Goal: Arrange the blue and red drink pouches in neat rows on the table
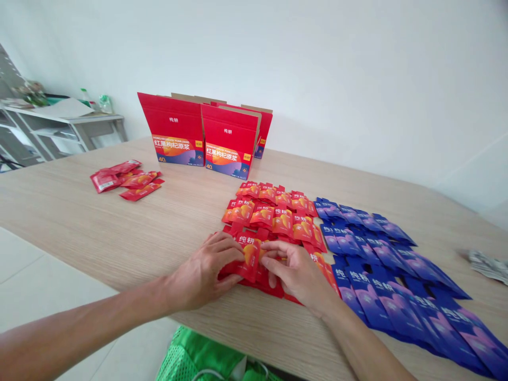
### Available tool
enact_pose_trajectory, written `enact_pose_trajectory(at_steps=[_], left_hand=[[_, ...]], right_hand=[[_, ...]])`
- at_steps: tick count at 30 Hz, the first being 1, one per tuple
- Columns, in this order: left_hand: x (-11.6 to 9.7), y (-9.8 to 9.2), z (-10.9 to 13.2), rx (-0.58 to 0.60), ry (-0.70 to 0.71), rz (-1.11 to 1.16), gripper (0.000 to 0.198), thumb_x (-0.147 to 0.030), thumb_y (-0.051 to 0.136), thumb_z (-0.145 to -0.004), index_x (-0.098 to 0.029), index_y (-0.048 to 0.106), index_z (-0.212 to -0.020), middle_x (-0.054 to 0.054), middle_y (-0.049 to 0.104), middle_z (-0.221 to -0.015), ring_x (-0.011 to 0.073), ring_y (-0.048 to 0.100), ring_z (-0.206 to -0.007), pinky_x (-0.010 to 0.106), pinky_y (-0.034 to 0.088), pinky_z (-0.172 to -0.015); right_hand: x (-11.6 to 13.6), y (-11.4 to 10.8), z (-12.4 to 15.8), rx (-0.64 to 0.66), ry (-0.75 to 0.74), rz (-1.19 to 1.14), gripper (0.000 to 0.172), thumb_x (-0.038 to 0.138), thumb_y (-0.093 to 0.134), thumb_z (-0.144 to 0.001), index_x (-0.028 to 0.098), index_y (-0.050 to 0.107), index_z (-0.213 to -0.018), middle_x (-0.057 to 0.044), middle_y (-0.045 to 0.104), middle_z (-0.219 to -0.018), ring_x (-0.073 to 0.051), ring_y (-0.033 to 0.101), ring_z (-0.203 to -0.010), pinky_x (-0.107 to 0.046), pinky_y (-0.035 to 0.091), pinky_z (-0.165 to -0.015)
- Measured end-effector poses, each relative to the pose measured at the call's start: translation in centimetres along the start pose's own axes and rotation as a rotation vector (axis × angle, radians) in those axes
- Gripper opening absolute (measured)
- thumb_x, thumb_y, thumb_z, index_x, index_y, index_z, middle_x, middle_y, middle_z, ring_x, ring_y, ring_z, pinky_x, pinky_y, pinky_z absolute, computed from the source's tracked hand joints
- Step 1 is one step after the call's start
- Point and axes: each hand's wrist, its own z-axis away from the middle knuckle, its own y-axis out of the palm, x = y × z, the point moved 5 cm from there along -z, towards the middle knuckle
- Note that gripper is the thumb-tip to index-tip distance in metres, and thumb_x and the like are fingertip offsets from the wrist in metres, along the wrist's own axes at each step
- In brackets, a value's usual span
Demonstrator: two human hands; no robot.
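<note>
A red sachet (250, 254) with an orange fruit print lies at the front of overlapping rows of red sachets (282, 219). My left hand (208, 267) is curled around its left side, the fingers over the top and the thumb at the lower edge. At its right edge my right hand (296, 267) is closed, thumb and forefinger pinched together; part of the sachets below is hidden by the hands. To the right, blue-purple sachets (381, 254) lie in similar overlapping rows.
Red cartons (230, 143) with raised flaps stand against the wall. A loose pile of red sachets (137, 180) lies on the table (178, 211) at left. A crumpled grey-white item (488, 264) is at the far right. Green mesh fabric (186, 354) shows below the table edge.
</note>
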Motion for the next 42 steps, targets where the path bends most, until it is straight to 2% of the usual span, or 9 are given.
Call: enact_pose_trajectory(at_steps=[8, 11, 17, 19, 22, 26, 29, 37, 42], left_hand=[[1.5, -1.3, 0.1, -0.042, 0.002, -0.071, 0.03, -0.041, 0.08, -0.097, -0.02, 0.073, -0.117, 0.014, 0.079, -0.119, 0.0298, 0.073, -0.114, 0.048, 0.057, -0.101], [6.0, -5.4, 0.4, -0.24, -0.067, -0.151, 0.026, -0.041, 0.071, -0.101, -0.019, 0.074, -0.116, 0.014, 0.08, -0.114, 0.0279, 0.074, -0.11, 0.045, 0.058, -0.101], [15.3, -14.7, 1.8, -0.529, -0.612, -0.415, 0.022, -0.04, 0.065, -0.088, -0.021, 0.073, -0.095, 0.011, 0.081, -0.105, 0.0281, 0.073, -0.095, 0.044, 0.059, -0.093], [14.9, -14.4, 1.7, -0.453, -0.662, -0.369, 0.02, -0.039, 0.067, -0.085, -0.021, 0.075, -0.091, 0.008, 0.082, -0.096, 0.0243, 0.072, -0.08, 0.038, 0.059, -0.081], [10.4, -10.3, 1.2, -0.201, -0.531, -0.194, 0.022, -0.042, 0.068, -0.09, -0.022, 0.079, -0.091, 0.004, 0.083, -0.087, 0.0201, 0.072, -0.07, 0.031, 0.057, -0.067], [3.0, -5.0, 0.6, -0.047, -0.325, -0.027, 0.021, -0.033, 0.071, -0.096, -0.023, 0.083, -0.111, 0.007, 0.085, -0.105, 0.0219, 0.08, -0.089, 0.031, 0.063, -0.076], [0.3, -3.7, 0.2, 0.008, -0.241, 0.015, 0.016, -0.026, 0.068, -0.1, -0.024, 0.082, -0.107, 0.006, 0.084, -0.105, 0.0214, 0.08, -0.091, 0.032, 0.064, -0.08], [-0.1, -3.5, 0.4, 0.058, -0.172, 0.041, 0.016, -0.021, 0.063, -0.102, -0.024, 0.078, -0.105, 0.005, 0.083, -0.1, 0.0207, 0.077, -0.095, 0.035, 0.063, -0.088], [7.3, -7.8, 0.8, -0.152, -0.331, -0.204, 0.022, -0.032, 0.067, -0.095, -0.022, 0.08, -0.11, 0.009, 0.083, -0.109, 0.0262, 0.079, -0.099, 0.04, 0.063, -0.093]], right_hand=[[-0.5, -0.4, 0.1, -0.091, -0.105, -0.021, 0.054, 0.058, 0.077, -0.087, 0.017, 0.071, -0.12, -0.004, 0.073, -0.08, -0.013, 0.061, -0.052, -0.026, 0.042, -0.051], [-0.8, -0.7, 0.2, -0.094, -0.131, -0.073, 0.056, 0.061, 0.078, -0.087, 0.016, 0.071, -0.119, -0.005, 0.073, -0.081, -0.013, 0.061, -0.052, -0.026, 0.038, -0.048], [-0.6, -0.9, 0.2, -0.116, -0.154, -0.098, 0.053, 0.062, 0.078, -0.088, 0.018, 0.071, -0.116, -0.007, 0.076, -0.088, -0.014, 0.062, -0.053, -0.026, 0.041, -0.048], [0.0, -0.9, 0.3, -0.131, -0.186, -0.008, 0.048, 0.059, 0.074, -0.091, 0.018, 0.073, -0.115, -0.007, 0.077, -0.09, -0.016, 0.066, -0.058, -0.029, 0.05, -0.055], [1.1, -0.9, 0.3, -0.2, -0.286, 0.242, 0.038, 0.053, 0.066, -0.095, 0.021, 0.076, -0.113, -0.01, 0.079, -0.099, -0.023, 0.075, -0.081, -0.036, 0.06, -0.073], [2.1, -0.1, 0.3, -0.287, -0.487, 0.554, 0.04, 0.049, 0.065, -0.1, 0.02, 0.077, -0.123, -0.015, 0.077, -0.125, -0.033, 0.071, -0.118, -0.052, 0.058, -0.104], [1.9, 0.6, 0.3, -0.279, -0.546, 0.665, 0.052, 0.058, 0.066, -0.102, 0.018, 0.075, -0.133, -0.018, 0.074, -0.131, -0.037, 0.067, -0.126, -0.06, 0.053, -0.111], [0.8, 0.5, 0.8, -0.282, -0.532, 0.709, 0.063, 0.07, 0.066, -0.101, 0.021, 0.071, -0.14, -0.016, 0.073, -0.136, -0.036, 0.066, -0.128, -0.057, 0.052, -0.112], [0.1, -0.1, 0.9, -0.34, -0.548, 0.684, 0.061, 0.072, 0.059, -0.105, 0.022, 0.072, -0.136, -0.015, 0.073, -0.137, -0.035, 0.067, -0.129, -0.056, 0.054, -0.111]])
